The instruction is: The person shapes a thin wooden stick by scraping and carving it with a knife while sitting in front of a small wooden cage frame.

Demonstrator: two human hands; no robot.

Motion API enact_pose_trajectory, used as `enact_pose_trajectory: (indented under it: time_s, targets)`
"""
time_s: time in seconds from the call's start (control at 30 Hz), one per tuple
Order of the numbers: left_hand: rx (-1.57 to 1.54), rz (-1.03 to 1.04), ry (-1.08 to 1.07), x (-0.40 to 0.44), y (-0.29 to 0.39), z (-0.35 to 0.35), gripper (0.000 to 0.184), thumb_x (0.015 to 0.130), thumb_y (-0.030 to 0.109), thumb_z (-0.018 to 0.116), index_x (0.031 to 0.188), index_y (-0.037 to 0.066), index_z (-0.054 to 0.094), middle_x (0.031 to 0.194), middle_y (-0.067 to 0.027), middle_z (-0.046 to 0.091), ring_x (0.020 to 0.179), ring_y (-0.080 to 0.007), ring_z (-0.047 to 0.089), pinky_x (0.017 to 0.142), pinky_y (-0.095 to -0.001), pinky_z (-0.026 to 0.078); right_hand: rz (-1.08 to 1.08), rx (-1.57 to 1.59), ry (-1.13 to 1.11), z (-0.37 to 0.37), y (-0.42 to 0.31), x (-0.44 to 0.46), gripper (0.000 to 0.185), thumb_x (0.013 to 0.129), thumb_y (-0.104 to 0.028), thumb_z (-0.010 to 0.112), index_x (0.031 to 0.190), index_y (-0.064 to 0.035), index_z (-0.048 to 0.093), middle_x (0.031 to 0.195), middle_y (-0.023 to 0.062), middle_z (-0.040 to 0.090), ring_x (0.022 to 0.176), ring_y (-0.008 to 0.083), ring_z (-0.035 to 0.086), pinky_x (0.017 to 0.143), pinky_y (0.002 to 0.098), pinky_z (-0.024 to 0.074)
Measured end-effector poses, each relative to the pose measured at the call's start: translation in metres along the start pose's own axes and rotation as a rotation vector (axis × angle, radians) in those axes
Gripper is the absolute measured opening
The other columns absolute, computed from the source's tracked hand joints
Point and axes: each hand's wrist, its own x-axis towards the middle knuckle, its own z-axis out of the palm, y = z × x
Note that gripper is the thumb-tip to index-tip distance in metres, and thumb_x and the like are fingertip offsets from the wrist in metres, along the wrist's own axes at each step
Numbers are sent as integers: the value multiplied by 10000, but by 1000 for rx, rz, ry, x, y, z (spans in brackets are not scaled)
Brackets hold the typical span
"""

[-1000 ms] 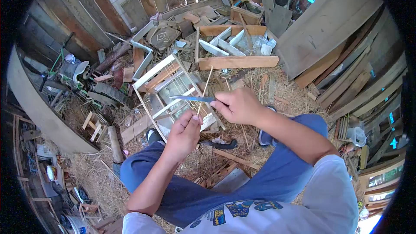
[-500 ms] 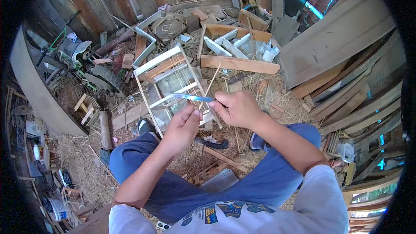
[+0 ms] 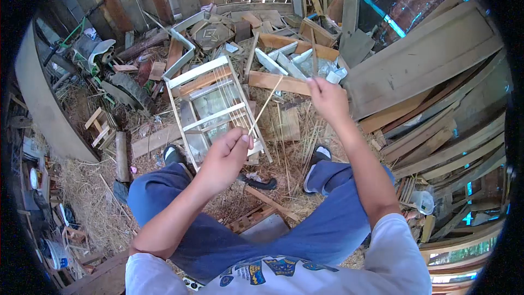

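My left hand (image 3: 226, 155) is closed around the lower end of a thin pale wooden stick (image 3: 266, 105), which slants up and to the right from the fingers. Farther forward, my right hand (image 3: 330, 99) is closed in the grip that held a knife half a second ago; the blade cannot be made out now. Beyond my left hand, a light wooden frame (image 3: 215, 113) with crossbars leans over the ground, with several thin sticks (image 3: 232, 95) lying along its right side.
A wooden crate (image 3: 278, 81) holding white-painted wood pieces stands ahead. Large boards (image 3: 420, 60) lean at right, and a curved panel (image 3: 49, 98) stands at left. Straw (image 3: 103, 196) and scrap wood cover the ground around my feet. A dark curved object (image 3: 262, 183) lies between my shoes.
My right hand has moved forward and right, away from the stick and my left hand. The knife blade, plain before, no longer shows. My left hand has shifted slightly left, still holding the stick.
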Motion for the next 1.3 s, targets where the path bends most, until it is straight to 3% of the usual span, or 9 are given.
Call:
enact_pose_trajectory:
  time_s: [0.13,0.3,0.67,0.8,0.87,0.97,1.07,1.23,1.3]
  targets:
    - [8,83,50,5,-8,-6,239,1107,201,442,959,77,583,781,77,478,673,-16,390,604,-209,341,75,61,-82,-2,-35,-24,346,1003,-378,586,810,-94,630,611,169,601,591,387,643,523,479,465]
    - [48,131,47,9,-11,-3,198,1080,144,478,992,27,611,793,34,540,738,-41,452,670,-238,395,-322,86,-253,-2,-94,-46,351,969,-363,635,745,-100,572,570,146,583,520,389,611,480,494,456]
    - [155,84,22,5,-13,-5,204,1087,142,469,988,13,592,885,19,568,887,-61,514,824,-249,426,-121,-19,-191,3,-62,-27,337,958,-384,624,740,-127,626,567,131,602,515,375,620,482,492,479]
    - [136,91,15,4,-16,-5,202,1088,142,470,1004,4,591,884,20,571,871,-62,517,806,-244,431,-183,64,-180,3,-67,-29,308,948,-376,635,755,-136,640,571,132,612,509,377,621,484,491,490]
    - [209,133,106,5,-19,-5,182,1071,124,489,965,12,585,716,6,484,651,-65,425,586,-270,366,-292,-2,-232,6,-73,-37,295,946,-377,637,772,-139,651,581,129,621,510,371,628,481,487,490]
    - [177,156,93,3,-18,-6,170,1072,120,486,978,21,587,704,14,472,646,-64,410,581,-272,353,84,57,-258,1,-61,-13,289,974,-308,641,792,-85,631,685,148,643,629,373,642,572,462,493]
    - [177,201,93,-9,3,1,164,1074,120,488,991,25,593,705,26,470,646,-54,404,577,-267,344,-114,-47,-120,1,-36,-14,378,1019,-398,537,815,-101,650,647,170,642,610,397,654,567,500,511]
    - [99,135,111,3,-5,-8,155,1079,125,495,1020,28,599,738,41,485,671,-38,411,594,-246,350,87,-18,-249,6,-56,-34,389,1015,-423,552,877,-80,674,674,191,649,673,412,660,600,519,505]
    - [88,147,139,5,-6,-7,150,1079,125,496,1032,29,602,747,47,487,681,-32,414,602,-239,352,156,272,-79,0,-51,-26,360,1023,-370,568,852,-61,639,621,168,590,571,320,583,555,446,449]
